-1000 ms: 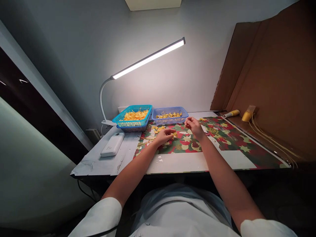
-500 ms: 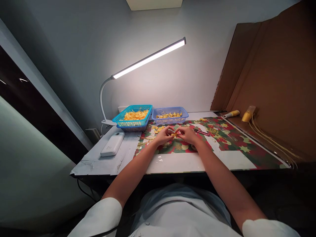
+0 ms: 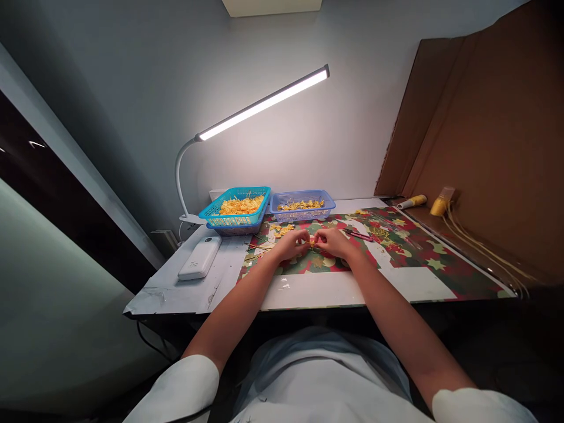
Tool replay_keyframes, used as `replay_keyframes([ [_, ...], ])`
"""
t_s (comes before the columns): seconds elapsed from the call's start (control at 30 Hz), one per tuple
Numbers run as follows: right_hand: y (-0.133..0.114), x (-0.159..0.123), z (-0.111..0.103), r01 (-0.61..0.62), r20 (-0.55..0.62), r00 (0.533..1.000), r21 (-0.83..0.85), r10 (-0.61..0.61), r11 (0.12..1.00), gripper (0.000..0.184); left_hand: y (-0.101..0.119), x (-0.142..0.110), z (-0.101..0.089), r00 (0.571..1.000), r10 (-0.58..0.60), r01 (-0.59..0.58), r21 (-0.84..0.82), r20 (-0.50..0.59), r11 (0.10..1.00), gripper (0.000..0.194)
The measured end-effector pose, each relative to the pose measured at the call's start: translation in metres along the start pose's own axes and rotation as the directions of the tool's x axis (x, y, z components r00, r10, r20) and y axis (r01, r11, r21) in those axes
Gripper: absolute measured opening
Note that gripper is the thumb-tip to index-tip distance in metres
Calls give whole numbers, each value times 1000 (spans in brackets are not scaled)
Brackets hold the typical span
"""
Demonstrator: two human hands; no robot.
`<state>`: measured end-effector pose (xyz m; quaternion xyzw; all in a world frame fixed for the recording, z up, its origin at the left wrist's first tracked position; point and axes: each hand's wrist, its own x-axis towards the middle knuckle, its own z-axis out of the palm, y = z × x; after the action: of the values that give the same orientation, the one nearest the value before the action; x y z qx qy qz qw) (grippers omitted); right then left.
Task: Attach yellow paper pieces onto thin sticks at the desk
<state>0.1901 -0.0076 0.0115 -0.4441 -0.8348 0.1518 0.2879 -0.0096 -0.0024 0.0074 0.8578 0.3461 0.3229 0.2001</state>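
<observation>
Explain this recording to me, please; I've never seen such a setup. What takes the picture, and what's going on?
There is no machine: a person works with two bare hands. One camera, worn on the person's head, looks forward and down. The left hand and right hand, close together over a patterned sheet, pinch a yellow piece, too small to identify. Behind them, a turquoise basket and a purple basket hold yellow bits. To the left are a white device and a lit lamp; a pink tool lies on the sheet, right of the right hand.
</observation>
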Motion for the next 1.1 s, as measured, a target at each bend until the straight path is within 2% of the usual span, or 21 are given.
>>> replay_keyframes([
  [0.13,-1,0,-1,-16,13,1000,16,16,1000,3,-2,1,-3,1000,-7,6,91,12,996,8],
  [0.47,3,1,-1,-110,38,994,125,106,986,9,-2,4,-5,995,-82,76,102,58,992,11],
  [0.7,7,2,-3,-102,-1,995,139,103,985,12,4,5,-4,990,-140,140,7,22,990,11],
  [0.87,1,1,-1,-110,-16,993,266,118,958,16,4,4,0,991,-122,116,-112,-47,987,19],
  [0.97,-1,4,-4,-123,-20,988,500,154,857,21,3,4,0,986,-124,110,-131,-108,985,22],
  [1.03,1,7,-11,-124,-27,978,724,207,679,22,2,4,-1,973,-153,134,-114,-170,984,25],
  [1.1,5,8,-23,-70,-47,965,902,257,426,16,0,5,-1,952,-186,171,-80,-243,982,27],
])
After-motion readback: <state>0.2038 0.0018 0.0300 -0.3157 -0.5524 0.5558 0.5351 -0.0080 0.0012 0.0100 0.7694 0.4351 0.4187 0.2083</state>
